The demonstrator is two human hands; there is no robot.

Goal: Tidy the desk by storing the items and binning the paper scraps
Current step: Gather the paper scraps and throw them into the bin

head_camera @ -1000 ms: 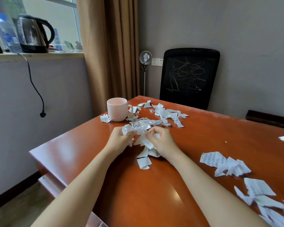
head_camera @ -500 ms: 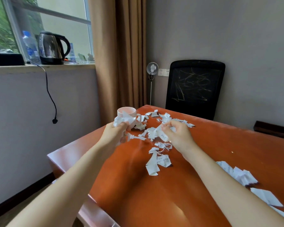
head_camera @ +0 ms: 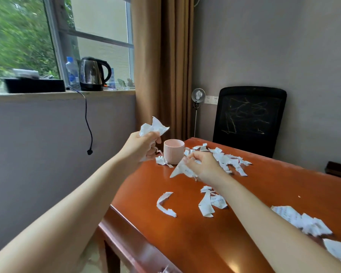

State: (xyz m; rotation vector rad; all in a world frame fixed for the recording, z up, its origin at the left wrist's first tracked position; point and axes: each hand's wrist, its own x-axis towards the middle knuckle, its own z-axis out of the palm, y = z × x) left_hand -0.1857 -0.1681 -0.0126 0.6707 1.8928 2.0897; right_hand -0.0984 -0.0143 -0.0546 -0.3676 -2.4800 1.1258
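Lifting off desk (head_camera: pixel 264 184): my left hand (head_camera: pixel 141 146) clutches scrap wad (head_camera: pixel 155 128), right hand (head_camera: pixel 203 166) pinches another strip (head_camera: pixel 182 170) beside mug (head_camera: pixel 173 151). Binning next; bin unseen.

Windowsill (head_camera: pixel 63 94): steel kettle (head_camera: pixel 92 74), water bottle (head_camera: pixel 72 72) just left, black tray (head_camera: pixel 34 85) further left. Brown curtain (head_camera: pixel 161 66) in corner. Black chair (head_camera: pixel 248 119) against wall.

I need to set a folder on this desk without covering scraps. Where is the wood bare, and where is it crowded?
Bare wood: the broad stretch of desk between the far scrap heap and the pile at right; also the near corner, this side of the curled strip. Crowded: around the pink mug.
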